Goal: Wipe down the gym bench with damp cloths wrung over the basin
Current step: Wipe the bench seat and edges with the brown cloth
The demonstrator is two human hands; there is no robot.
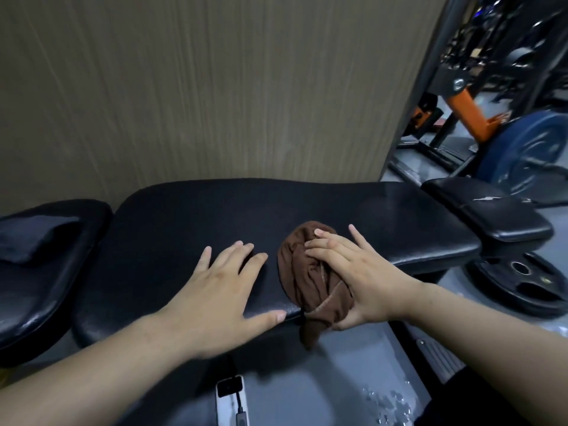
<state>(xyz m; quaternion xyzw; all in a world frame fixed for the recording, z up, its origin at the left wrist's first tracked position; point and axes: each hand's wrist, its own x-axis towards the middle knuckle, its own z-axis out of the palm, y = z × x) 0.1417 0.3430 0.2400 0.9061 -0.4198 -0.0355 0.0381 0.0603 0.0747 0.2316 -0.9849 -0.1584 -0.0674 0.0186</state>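
A black padded gym bench runs left to right across the middle of the head view. A crumpled brown cloth lies on its near edge, one end hanging over the front. My right hand presses flat on the cloth's right side, fingers spread over it. My left hand rests flat on the bare pad just left of the cloth, fingers apart, holding nothing. No basin is in view.
A separate black seat pad sits at the left and another pad at the right. A wood-grain wall stands behind. A blue weight plate, a black plate and orange-framed machines fill the right. Water drops lie on the grey floor.
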